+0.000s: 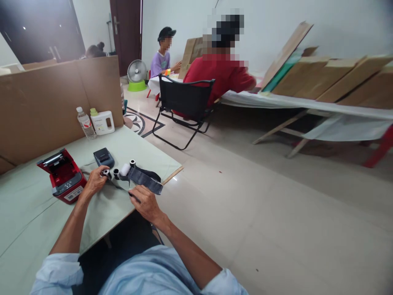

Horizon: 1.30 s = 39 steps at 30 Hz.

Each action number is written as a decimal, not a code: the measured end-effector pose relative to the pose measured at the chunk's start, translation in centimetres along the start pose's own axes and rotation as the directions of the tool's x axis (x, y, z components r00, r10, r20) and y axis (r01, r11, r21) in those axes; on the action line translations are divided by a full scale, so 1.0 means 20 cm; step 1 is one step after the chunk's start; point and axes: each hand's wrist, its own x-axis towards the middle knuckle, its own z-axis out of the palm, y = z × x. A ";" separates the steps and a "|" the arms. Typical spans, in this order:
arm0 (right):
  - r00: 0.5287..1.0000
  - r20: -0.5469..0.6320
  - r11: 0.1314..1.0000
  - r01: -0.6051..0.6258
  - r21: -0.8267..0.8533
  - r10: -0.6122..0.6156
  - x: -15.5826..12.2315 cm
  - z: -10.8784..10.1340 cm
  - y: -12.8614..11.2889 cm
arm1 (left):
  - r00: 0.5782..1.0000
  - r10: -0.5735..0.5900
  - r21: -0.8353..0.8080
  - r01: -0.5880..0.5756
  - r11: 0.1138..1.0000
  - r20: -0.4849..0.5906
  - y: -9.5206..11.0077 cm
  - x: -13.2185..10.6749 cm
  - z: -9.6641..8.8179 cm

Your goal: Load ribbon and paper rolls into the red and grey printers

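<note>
My left hand point(94, 180) is closed on a small roll point(106, 172) at the left end of a dark ribbon assembly. My right hand point(145, 201) grips a thin dark tool near the table edge and touches the dark ribbon strip point(145, 180). A white paper roll point(124, 169) and two small spools lie between the hands. An open red label printer point(63, 175) stands just left of my left hand. A dark grey cover part point(103, 157) lies behind the rolls.
A water bottle point(86, 123) and a white jug point(102, 122) stand at the table's far side against a cardboard wall point(46, 102). Two people sit at a long covered table point(276, 100) beyond a black folding chair point(184, 98). Cardboard sheets lean on the wall.
</note>
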 end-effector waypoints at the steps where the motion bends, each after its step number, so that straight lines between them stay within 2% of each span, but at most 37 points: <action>1: 1.000 -0.001 1.000 -0.005 0.003 0.005 0.00 0.00 0.00 | 1.000 0.007 -0.003 -0.007 1.000 0.002 0.00 0.01 0.00; 15: 0.998 -0.045 0.999 -0.033 -0.025 0.032 0.00 -0.05 0.01 | 0.997 0.036 -0.022 -0.035 0.999 0.066 0.01 0.03 0.02; 23: 0.998 -0.052 0.998 -0.037 -0.050 0.034 -0.01 -0.06 0.00 | 0.998 0.046 -0.012 -0.046 0.999 0.039 0.02 0.02 0.03; 27: 0.998 -0.051 0.996 -0.050 -0.075 0.047 -0.01 -0.06 0.00 | 0.998 0.045 -0.009 -0.045 0.999 0.033 0.04 0.01 0.03; 31: 0.997 -0.049 0.994 -0.056 -0.098 0.051 -0.02 -0.08 0.00 | 0.994 0.056 -0.012 -0.055 0.998 0.092 0.09 0.01 0.01; 39: 1.000 -0.003 0.998 -0.006 -0.066 0.005 -0.02 -0.08 -0.06 | 0.992 0.059 0.028 -0.062 0.998 0.109 0.17 0.05 0.02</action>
